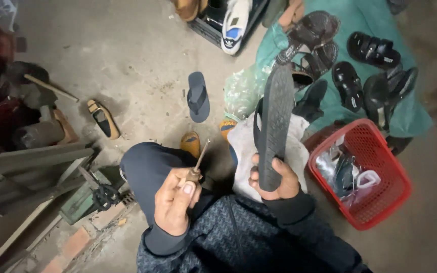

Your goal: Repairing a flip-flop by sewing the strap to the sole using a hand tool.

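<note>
Several dark sandals (349, 85) lay on a teal cloth (405, 114) spread over the concrete floor (137, 55), its far edge cut off. Red plastic basket (380, 199) just right of the knees, contents hard to make out. Dark clutter at left too dim to identify. One flip-flop (198, 97) lay alone on the floor. Right hand (275, 179) was closed around the heel of a black flip-flop sole (275, 126), held upright, blocking the white cloth (294, 149) behind. Left hand (174, 199) gripped a wooden-handled awl (197, 167), point up.
</note>
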